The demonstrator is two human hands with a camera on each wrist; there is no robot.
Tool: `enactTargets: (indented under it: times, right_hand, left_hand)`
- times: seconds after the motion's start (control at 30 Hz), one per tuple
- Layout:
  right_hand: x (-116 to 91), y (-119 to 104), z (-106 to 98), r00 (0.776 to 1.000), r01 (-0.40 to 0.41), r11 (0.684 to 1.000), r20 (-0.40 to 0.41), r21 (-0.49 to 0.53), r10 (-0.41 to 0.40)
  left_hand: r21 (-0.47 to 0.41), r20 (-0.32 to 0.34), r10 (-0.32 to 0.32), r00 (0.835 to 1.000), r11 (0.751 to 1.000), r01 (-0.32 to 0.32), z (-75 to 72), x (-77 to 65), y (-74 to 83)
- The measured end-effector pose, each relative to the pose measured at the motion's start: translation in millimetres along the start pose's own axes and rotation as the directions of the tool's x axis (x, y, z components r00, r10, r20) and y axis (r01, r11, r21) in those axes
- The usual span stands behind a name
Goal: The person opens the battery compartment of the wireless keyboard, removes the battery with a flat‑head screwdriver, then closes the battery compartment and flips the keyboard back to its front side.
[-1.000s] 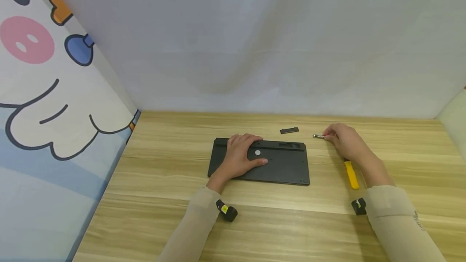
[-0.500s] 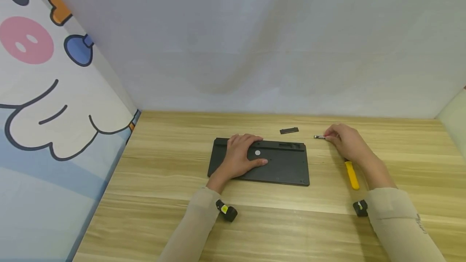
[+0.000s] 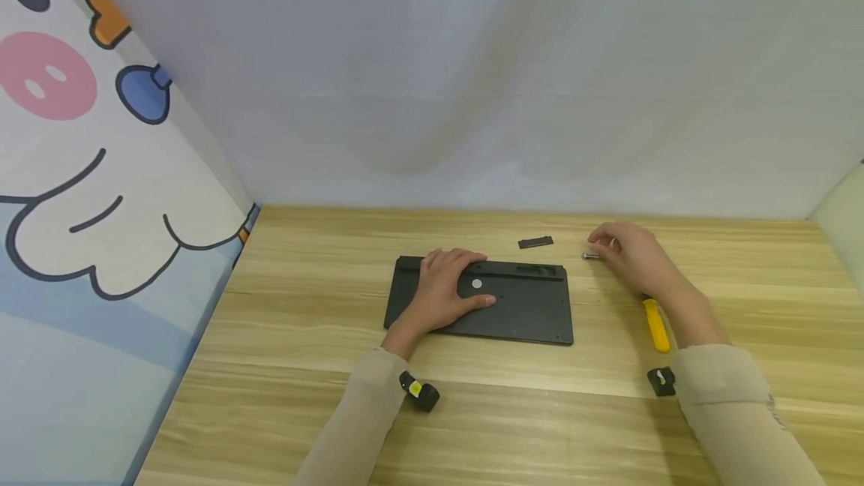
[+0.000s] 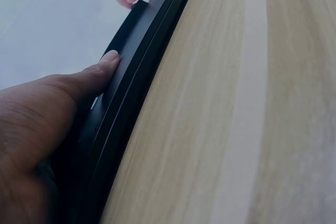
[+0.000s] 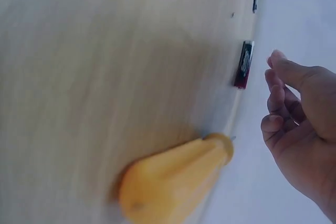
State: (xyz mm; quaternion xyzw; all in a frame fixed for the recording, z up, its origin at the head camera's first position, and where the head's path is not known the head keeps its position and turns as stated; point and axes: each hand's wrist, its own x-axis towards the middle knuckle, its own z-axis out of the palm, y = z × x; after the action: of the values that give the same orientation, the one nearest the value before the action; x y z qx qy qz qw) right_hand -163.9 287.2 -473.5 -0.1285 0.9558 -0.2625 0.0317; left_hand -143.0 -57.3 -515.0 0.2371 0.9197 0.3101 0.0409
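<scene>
A black keyboard (image 3: pixel 520 310) lies face down on the table, its battery compartment (image 3: pixel 536 270) uncovered at the far right. My left hand (image 3: pixel 445 291) rests spread on its left half; in the left wrist view the thumb (image 4: pixel 102 72) presses along its surface. To the right, a small battery (image 5: pixel 244 65) lies on the wood. My right hand (image 3: pixel 631 253) hovers just beside it, fingers loosely bent and holding nothing; the right wrist view shows a gap between fingertips and battery. A yellow-handled screwdriver (image 3: pixel 656 326) lies below the right hand, its shaft mostly hidden.
The thin black battery cover (image 3: pixel 535 242) lies behind the keyboard's right end. A tiny dark piece (image 5: pixel 233 15) shows on the table in the right wrist view. A pale wall (image 3: pixel 513 96) closes off the back, and a cartoon-printed panel (image 3: pixel 81 246) stands at the left.
The right hand has let go of the battery and lifted slightly up and to the left of where it pinched it. The battery now lies on the table. The left hand stays on the keyboard.
</scene>
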Motion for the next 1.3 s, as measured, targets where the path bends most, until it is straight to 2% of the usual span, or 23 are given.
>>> enactTargets:
  times: [0.17, 0.47, 0.7, 0.9, 1.3]
  right_hand:
    - [9.2, -12.4, 7.5, 0.999, 0.052, 0.999, -0.005, 0.005, -0.052]
    - [23.6, -29.6, 22.0, 0.996, 0.082, 0.997, 0.021, 0.0, -0.082]
    - [30.6, -37.4, 31.1, 0.995, 0.073, 0.997, 0.064, 0.027, -0.075]
    - [36.1, -44.1, 35.0, 0.995, 0.081, 0.997, 0.06, 0.018, -0.082]
    - [42.9, -52.7, 35.7, 0.995, 0.076, 0.996, 0.065, -0.052, -0.072]
  left_hand:
    - [-0.01, -0.002, 0.001, 1.0, 1.0, -0.001, -0.8, -1.0, 0.7]
    - [-0.01, -0.002, 0.002, 1.0, 1.0, -0.002, -0.2, -1.0, 0.9]
    - [-0.003, -0.007, 0.008, 1.0, 1.0, -0.008, 1.7, -1.7, -1.7]
    - [0.0, -0.012, 0.007, 1.0, 1.0, -0.007, 1.5, -3.4, -1.0]
    - [-0.008, -0.015, 0.009, 1.0, 1.0, -0.009, 0.2, -1.1, -0.5]
